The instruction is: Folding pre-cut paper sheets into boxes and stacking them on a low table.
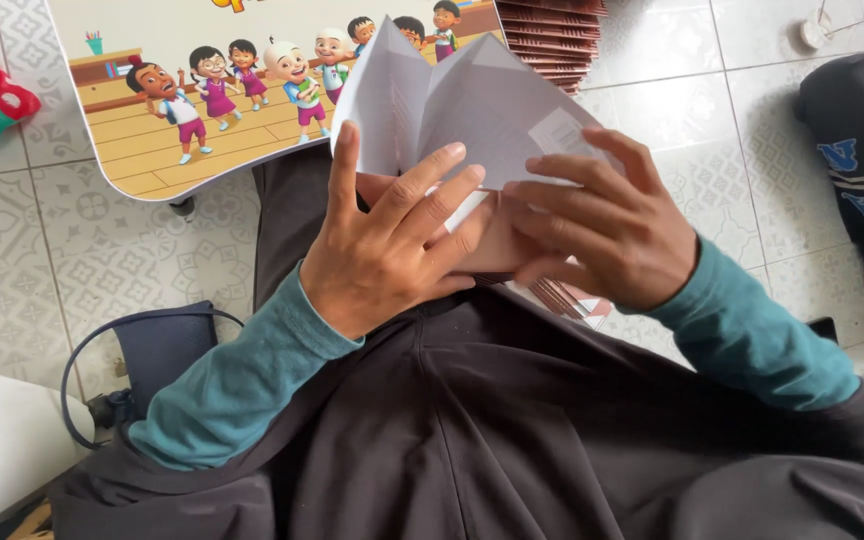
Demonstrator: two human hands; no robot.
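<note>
Over lap, before cartoon table (pixel 152 150) | left hand (pixel 382 250), right hand (pixel 607 235) pinching folded paper (pixel 472 100), fingers spread on crease | mid-fold, likely | next: firm, aligned pressing.

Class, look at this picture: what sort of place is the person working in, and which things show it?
Probably a home floor: patterned floor tiles, a low cartoon-printed table, and a dark bag beside the seated person folding white paper.

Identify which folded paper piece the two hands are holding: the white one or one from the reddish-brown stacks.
The white folded paper, pinched by the left hand and right hand; the reddish-brown stacks lie untouched.
</note>
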